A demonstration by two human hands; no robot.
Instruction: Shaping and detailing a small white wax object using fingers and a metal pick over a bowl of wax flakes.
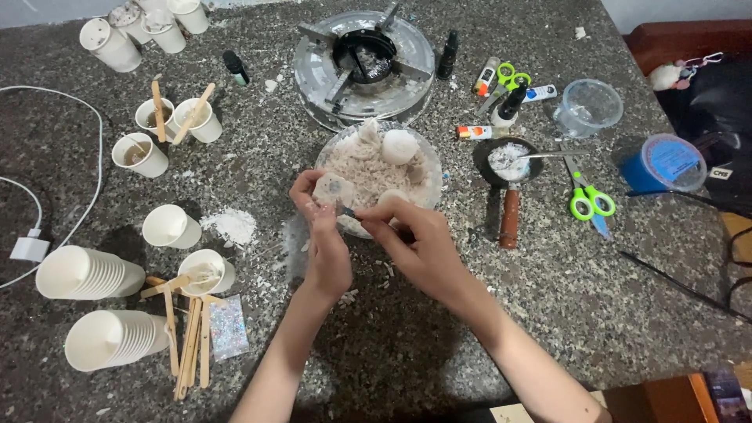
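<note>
Speckled grey stone counter (pixel 439 345), littered with white flakes, fills the view from above. At the far left a white cable and plug (pixel 30 247) lie beside two stacks of white paper cups (pixel 86 272) laid on their sides, with flat wooden stirring sticks (pixel 188 345) and a small glittery packet (pixel 228 327) just beside them. Further up stand several upright white paper cups (pixel 168 225), some with sticks in them.

At the middle, the left hand (pixel 325 243) is curled, its fingertips pinching a small pale, roundish disc of wax-like material (pixel 335 188) held up over the near rim of a clear glass bowl heaped with white flakes and lumps (pixel 376 168). The right hand (pixel 419 243) is closed in a pinch on a thin dark pointed tool (pixel 347 211), whose tip touches the disc's lower edge. Behind the bowl sits a round metal gas burner (pixel 364 63).

The disc looks light, stiff but brittle, likely to chip or crumble under pressure and perhaps a little slick; holding it by its rim, as now, seems safest.

To the right lie a small black pan with a wooden handle (pixel 509 180) holding white flakes, green-handled scissors (pixel 589 200), a clear plastic tub (pixel 589 106) and a blue lidded tub (pixel 666 163).
</note>
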